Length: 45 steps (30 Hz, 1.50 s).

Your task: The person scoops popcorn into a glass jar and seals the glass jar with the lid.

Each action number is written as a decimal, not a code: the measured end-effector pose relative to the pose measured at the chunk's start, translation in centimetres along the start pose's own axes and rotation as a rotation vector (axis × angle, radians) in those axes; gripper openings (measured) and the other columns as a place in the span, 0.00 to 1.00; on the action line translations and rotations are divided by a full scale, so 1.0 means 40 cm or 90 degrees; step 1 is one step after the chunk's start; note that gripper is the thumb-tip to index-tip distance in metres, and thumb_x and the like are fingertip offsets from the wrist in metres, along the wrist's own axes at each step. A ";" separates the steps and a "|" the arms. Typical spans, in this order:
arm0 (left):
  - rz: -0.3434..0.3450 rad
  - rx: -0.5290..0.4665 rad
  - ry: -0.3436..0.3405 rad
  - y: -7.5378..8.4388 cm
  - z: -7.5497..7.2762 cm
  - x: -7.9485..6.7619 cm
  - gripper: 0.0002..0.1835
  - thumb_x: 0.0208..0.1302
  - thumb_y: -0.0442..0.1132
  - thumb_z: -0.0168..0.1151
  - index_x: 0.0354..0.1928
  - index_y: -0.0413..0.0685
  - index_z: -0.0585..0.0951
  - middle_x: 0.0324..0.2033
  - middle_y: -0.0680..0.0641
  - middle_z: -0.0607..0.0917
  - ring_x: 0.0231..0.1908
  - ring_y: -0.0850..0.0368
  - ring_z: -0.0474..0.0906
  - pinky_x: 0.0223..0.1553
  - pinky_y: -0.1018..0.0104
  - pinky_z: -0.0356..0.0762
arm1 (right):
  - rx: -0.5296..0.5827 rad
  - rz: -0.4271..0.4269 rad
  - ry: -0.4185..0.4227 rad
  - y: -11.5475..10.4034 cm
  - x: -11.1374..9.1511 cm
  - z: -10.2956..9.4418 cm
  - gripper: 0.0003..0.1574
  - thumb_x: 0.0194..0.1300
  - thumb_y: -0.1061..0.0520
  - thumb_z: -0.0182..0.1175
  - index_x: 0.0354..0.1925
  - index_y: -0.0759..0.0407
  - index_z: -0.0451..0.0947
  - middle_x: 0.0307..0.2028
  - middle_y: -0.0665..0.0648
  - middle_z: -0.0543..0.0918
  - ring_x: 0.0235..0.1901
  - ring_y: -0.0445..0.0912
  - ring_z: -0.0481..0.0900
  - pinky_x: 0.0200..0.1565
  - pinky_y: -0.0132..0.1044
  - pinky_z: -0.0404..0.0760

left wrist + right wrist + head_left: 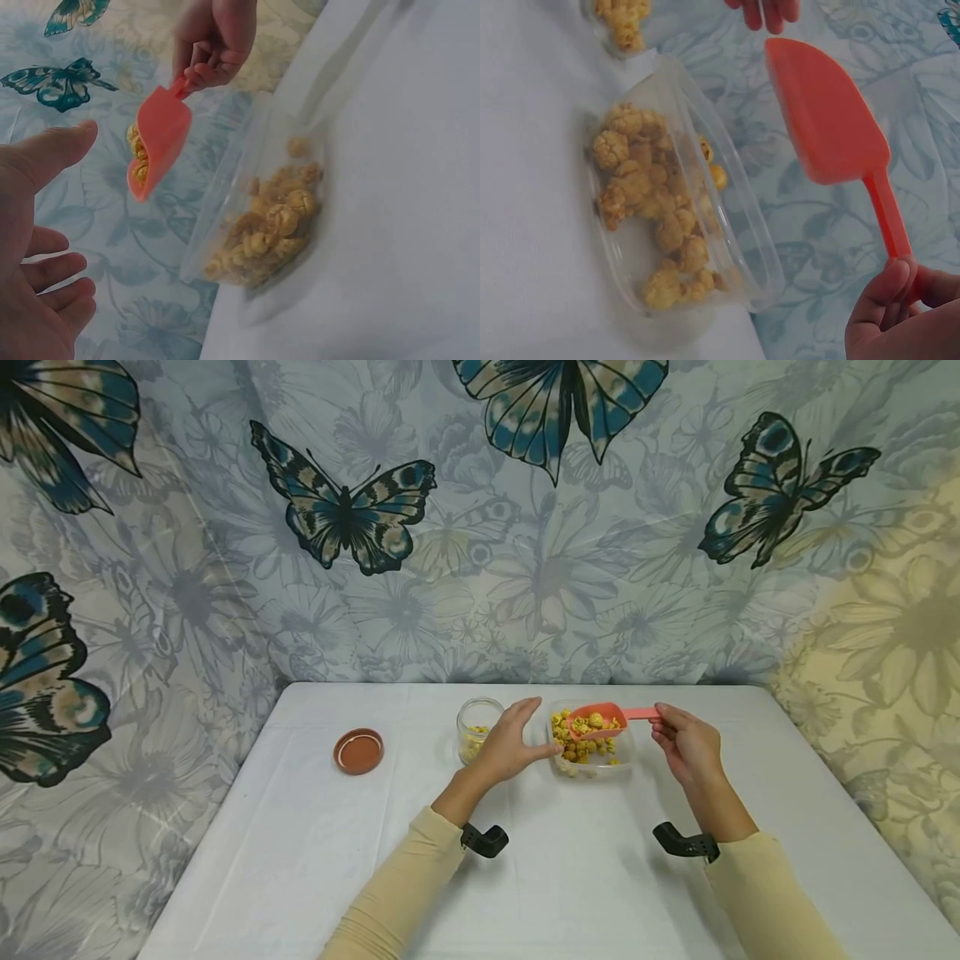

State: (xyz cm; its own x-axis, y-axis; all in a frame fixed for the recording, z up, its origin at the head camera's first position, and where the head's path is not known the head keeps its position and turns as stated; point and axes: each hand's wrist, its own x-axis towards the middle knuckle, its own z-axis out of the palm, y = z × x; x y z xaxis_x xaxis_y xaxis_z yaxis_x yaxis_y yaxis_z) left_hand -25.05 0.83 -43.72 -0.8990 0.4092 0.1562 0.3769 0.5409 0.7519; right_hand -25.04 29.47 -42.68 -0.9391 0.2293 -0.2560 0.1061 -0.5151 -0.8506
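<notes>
My right hand [688,747] pinches the handle end of a coral-red scoop [829,112]. Yellow popcorn [139,157] lies in the scoop's bowl, which is held above a clear plastic container [761,255]. More caramel-coloured popcorn [634,176] covers much of that container's bottom. My left hand [510,745] is between the container and a glass jar [463,739], its thumb and fingers spread with nothing held. Some popcorn [626,22] sits low in the jar, which the left hand partly covers in the head view.
A round brown lid [358,752] lies on the white table [300,860], left of the jar. Behind the table hangs a cloth [555,585] with flowers and butterflies. Each wrist wears a black strap mount [686,842].
</notes>
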 end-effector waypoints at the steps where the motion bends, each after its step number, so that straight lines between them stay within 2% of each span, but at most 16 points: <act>1: -0.002 -0.009 0.000 0.001 -0.003 -0.001 0.45 0.61 0.55 0.66 0.74 0.46 0.59 0.73 0.44 0.62 0.73 0.47 0.57 0.71 0.49 0.62 | -0.002 0.000 0.002 -0.001 -0.001 0.001 0.09 0.67 0.60 0.60 0.31 0.55 0.86 0.23 0.52 0.84 0.22 0.39 0.81 0.29 0.27 0.84; 10: 0.007 -0.020 0.008 0.005 -0.022 -0.006 0.45 0.61 0.54 0.67 0.74 0.45 0.59 0.73 0.44 0.61 0.73 0.46 0.56 0.71 0.47 0.62 | -0.020 0.016 0.001 -0.009 -0.009 0.006 0.08 0.67 0.58 0.60 0.33 0.53 0.85 0.26 0.50 0.84 0.26 0.38 0.79 0.32 0.26 0.83; 17: 0.007 -0.016 0.026 0.000 -0.035 -0.008 0.46 0.60 0.55 0.67 0.74 0.46 0.59 0.73 0.44 0.61 0.74 0.46 0.55 0.71 0.47 0.60 | 0.008 -0.001 -0.006 -0.010 -0.004 0.019 0.09 0.66 0.61 0.61 0.30 0.56 0.86 0.22 0.52 0.84 0.21 0.39 0.81 0.28 0.27 0.83; 27: 0.010 -0.007 0.058 -0.014 -0.054 -0.018 0.45 0.60 0.53 0.68 0.73 0.42 0.61 0.72 0.41 0.63 0.73 0.43 0.57 0.71 0.46 0.61 | -0.019 -0.007 -0.007 -0.005 0.011 0.057 0.09 0.66 0.60 0.61 0.30 0.54 0.85 0.23 0.51 0.84 0.21 0.39 0.82 0.28 0.27 0.84; 34: -0.011 -0.009 0.081 -0.025 -0.065 -0.015 0.46 0.58 0.54 0.69 0.73 0.44 0.61 0.72 0.41 0.62 0.73 0.43 0.56 0.71 0.44 0.59 | -0.019 -0.004 -0.022 -0.007 0.015 0.078 0.08 0.67 0.60 0.61 0.31 0.56 0.85 0.23 0.51 0.84 0.22 0.39 0.81 0.29 0.27 0.83; 45: -0.037 -0.013 0.108 -0.051 -0.078 -0.024 0.46 0.57 0.53 0.71 0.73 0.43 0.61 0.72 0.41 0.62 0.73 0.41 0.55 0.70 0.41 0.60 | -0.026 -0.018 -0.066 0.015 0.018 0.119 0.14 0.69 0.61 0.57 0.29 0.54 0.85 0.22 0.51 0.83 0.22 0.38 0.80 0.28 0.26 0.82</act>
State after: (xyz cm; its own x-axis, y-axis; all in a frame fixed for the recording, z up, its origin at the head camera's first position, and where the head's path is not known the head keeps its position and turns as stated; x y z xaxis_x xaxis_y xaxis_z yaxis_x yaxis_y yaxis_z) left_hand -25.65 -2.96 -43.43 -0.9443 0.2471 0.2174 0.3208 0.5440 0.7754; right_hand -27.20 25.37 -41.20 -0.9703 0.1561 -0.1849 0.0904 -0.4750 -0.8753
